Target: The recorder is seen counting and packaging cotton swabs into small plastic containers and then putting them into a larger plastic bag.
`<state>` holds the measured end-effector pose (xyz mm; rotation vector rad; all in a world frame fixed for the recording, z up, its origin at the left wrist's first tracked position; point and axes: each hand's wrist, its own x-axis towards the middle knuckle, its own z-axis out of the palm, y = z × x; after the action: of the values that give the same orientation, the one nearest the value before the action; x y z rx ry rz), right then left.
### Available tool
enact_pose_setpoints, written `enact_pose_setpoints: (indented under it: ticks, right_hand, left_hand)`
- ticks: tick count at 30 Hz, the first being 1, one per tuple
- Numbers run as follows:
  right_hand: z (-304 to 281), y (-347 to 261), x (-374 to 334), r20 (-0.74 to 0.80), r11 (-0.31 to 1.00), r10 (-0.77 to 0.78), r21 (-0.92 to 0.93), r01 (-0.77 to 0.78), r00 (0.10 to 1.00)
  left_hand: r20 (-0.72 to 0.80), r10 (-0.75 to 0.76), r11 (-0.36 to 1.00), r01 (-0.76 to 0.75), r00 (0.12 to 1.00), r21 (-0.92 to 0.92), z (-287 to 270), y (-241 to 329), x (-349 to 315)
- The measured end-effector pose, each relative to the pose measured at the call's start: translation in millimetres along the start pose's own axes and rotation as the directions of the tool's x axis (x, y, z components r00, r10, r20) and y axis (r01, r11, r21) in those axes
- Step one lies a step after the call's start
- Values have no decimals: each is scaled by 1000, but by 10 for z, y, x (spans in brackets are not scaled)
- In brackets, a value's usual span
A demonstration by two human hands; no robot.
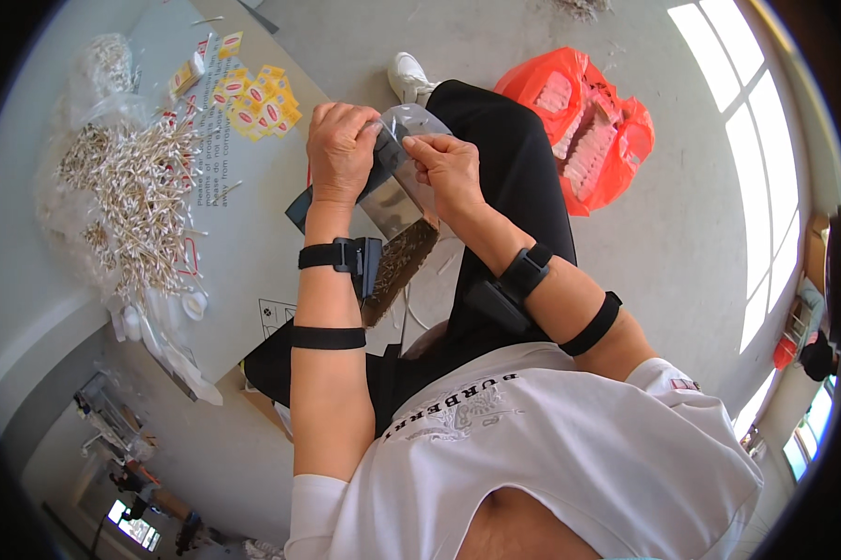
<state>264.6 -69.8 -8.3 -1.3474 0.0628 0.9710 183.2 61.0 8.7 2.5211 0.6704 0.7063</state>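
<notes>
A clear plastic bag [409, 121] is stretched between my two hands over the table's edge. My left hand [339, 154] pinches its left side, fingers curled in. My right hand [447, 173] pinches its other side between thumb and fingertips. Below them, an open brown cardboard box [404, 266] holds loose swabs or sticks, partly hidden by my left forearm. Something dark blue and flat [298, 211] sticks out from under my left wrist. To the left, a large heap of cotton swabs [140, 187] lies on the grey table. Yellow printed cards [260, 103] are scattered beyond it.
A small yellow-and-white tub [187, 75] stands by the cards. Crumpled clear plastic bags [103, 70] lie around the heap. On the floor at right, a red plastic bag [532, 70] holds several clear packs. My leg [504, 140] extends beside the table.
</notes>
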Motion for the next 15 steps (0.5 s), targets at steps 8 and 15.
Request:
enact_pose_setpoints:
  ticks: [8, 15]
  right_hand:
    - [174, 18, -128, 27, 1000, 10, -22, -9, 1000]
    - [-66, 327, -19, 104, 979, -100, -166, 116, 990]
  left_hand:
    - [237, -164, 971, 199, 957, -131, -278, -137, 53]
    - [161, -85, 972, 47, 983, 228, -111, -36, -21]
